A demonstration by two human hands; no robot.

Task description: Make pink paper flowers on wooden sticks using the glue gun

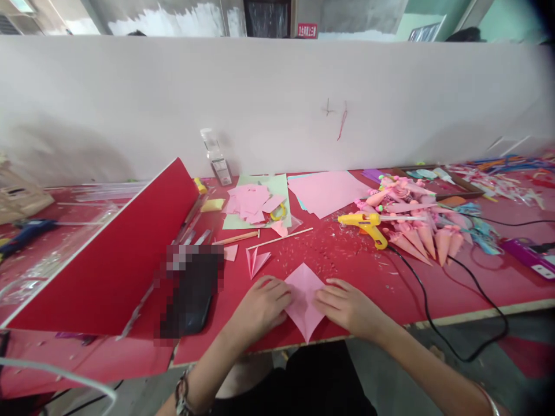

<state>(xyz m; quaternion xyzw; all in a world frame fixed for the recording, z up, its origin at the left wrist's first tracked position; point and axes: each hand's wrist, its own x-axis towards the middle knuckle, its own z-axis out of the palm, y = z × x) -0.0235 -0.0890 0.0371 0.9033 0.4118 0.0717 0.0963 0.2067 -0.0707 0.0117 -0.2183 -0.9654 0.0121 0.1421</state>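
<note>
A creased, diamond-shaped sheet of pink origami paper (306,300) lies near the table's front edge, one corner pointing toward me. My left hand (264,303) grips its left corner, with the thumb partly hidden. At the right corner, the bent fingers of my right hand (347,306) hold the paper from the other side. A folded pink paper piece (256,263) with pointed tips rests just beyond my left hand. Behind that are a thin wooden stick (281,237) and a small pink paper square (230,252).
A yellow glue gun (366,225) trails a black cord (427,300) at right, beside piled pink paper cones (416,231). Pink sheets (327,190) and cut pieces (249,201) lie behind. Leftward are a dark, pixelated object (191,294), a red board (117,248) and a bottle (217,159).
</note>
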